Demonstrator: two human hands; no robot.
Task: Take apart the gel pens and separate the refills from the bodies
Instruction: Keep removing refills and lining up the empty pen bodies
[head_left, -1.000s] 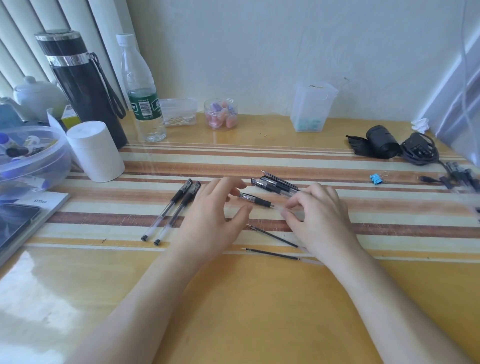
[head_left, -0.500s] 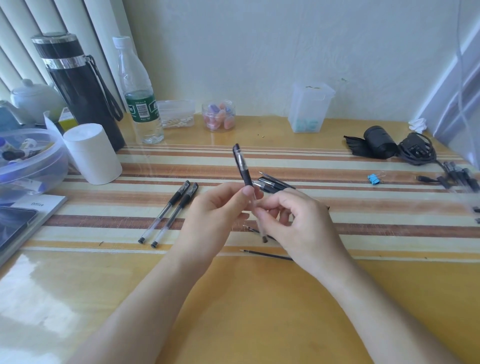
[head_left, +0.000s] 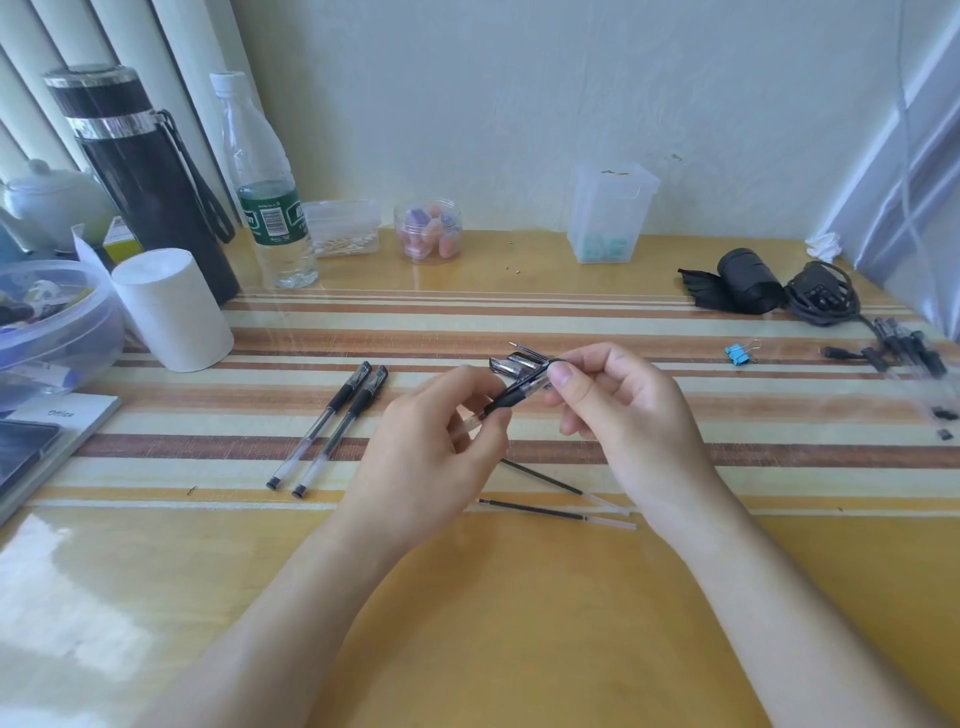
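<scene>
Gel pen, clear barrel with black grip (head_left: 514, 396) | now tilted low between both hands above the tabletop (head_left: 467, 597), upright half a second ago | left hand (head_left: 431, 452) grips barrel, right hand (head_left: 618, 410) pinches tip end | unscrewing likely starting | two black refills (head_left: 545, 496) already out

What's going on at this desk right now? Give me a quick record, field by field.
Activity: taking a gel pen apart
Left hand: grips the lower end of the held pen
Right hand: pinches its upper end
Two whole pens: side by side on the striped mat, left of the hands
Loose refills: two, on the mat under the hands
Pen parts: small dark cluster behind the hands
Blue binder clip: on the mat to the right
Back edge: black flask, water bottle
</scene>
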